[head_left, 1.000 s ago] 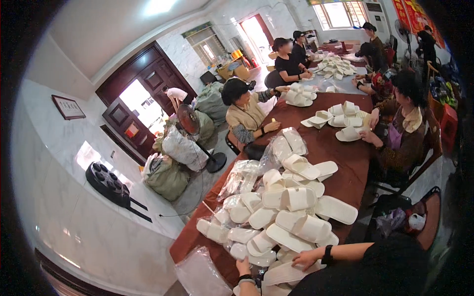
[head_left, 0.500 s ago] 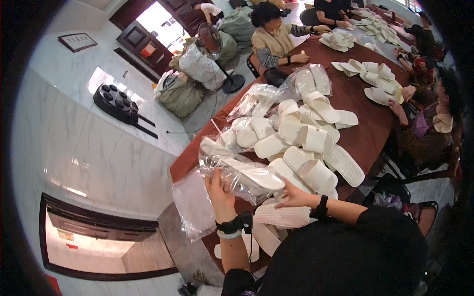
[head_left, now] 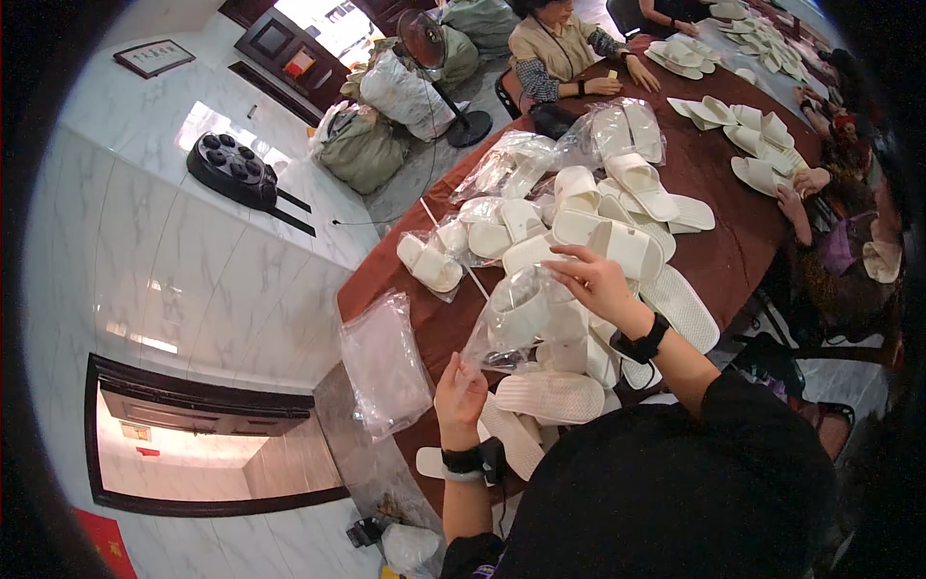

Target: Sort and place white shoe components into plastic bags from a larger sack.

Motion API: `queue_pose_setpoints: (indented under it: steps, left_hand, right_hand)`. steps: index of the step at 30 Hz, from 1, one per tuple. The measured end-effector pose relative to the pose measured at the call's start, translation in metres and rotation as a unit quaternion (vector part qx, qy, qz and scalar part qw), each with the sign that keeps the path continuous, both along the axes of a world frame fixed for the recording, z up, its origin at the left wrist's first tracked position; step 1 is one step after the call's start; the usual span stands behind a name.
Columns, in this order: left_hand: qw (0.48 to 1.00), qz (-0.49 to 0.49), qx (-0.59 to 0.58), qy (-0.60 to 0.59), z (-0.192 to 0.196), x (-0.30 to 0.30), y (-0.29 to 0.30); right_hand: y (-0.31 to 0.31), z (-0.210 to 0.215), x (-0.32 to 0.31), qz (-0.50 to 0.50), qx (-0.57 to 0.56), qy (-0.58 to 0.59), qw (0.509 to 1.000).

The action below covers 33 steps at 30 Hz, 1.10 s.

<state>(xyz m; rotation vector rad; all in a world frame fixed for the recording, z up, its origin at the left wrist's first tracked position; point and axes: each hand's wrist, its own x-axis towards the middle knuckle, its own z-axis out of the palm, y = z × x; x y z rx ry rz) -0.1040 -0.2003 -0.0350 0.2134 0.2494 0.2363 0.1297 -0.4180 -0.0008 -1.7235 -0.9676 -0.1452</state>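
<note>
In front of me is a clear plastic bag (head_left: pixel 516 314) with at least one white slipper showing through it, tilted above the pile. My left hand (head_left: pixel 461 394) is closed on its lower left corner. At the upper right edge, the fingertips of my right hand (head_left: pixel 606 289) pinch the film. Loose white slippers (head_left: pixel 550 398) lie beneath and beside the bag, partly covered by it and my forearm. Left of my left hand is a stack of flat clear bags (head_left: pixel 384 362). A bagged pair of slippers (head_left: pixel 431 261) rests beyond that stack.
More slippers, loose and bagged (head_left: pixel 627 130), are heaped across the brown-covered table (head_left: pixel 709 169). A person in a beige vest (head_left: pixel 555 58) sits at the far side; another person's hands (head_left: pixel 801 193) handle slippers at the right. A standing fan (head_left: pixel 470 127) and stuffed sacks (head_left: pixel 357 150) are on the floor.
The bag has swung from lying slanted to nearer upright and moved right. My right hand has risen from its lower end to its upper edge; my left has slid to a corner.
</note>
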Motion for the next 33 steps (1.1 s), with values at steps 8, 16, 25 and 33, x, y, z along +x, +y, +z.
queue_pose_setpoints:
  steps: [8, 16, 25, 33]
  left_hand:
    - [0.988, 0.116, 0.012, 0.102, 0.063, 0.014, -0.023]
    - [0.989, 0.116, 0.070, 0.063, 0.063, -0.003, -0.019]
    - [0.976, 0.156, 0.150, 0.030, 0.099, -0.021, -0.010]
    - [0.924, 0.267, 0.273, -0.018, 0.127, -0.065, 0.007]
  right_hand:
    - [-0.004, 0.057, 0.026, 0.004, 0.017, -0.043, 0.999]
    - [-0.012, 0.074, 0.042, 0.002, -0.091, -0.137, 0.986]
    - [-0.014, 0.129, 0.017, 0.135, 0.021, -0.002, 0.991]
    - [-0.020, 0.159, -0.027, 0.144, 0.147, -0.077, 0.976]
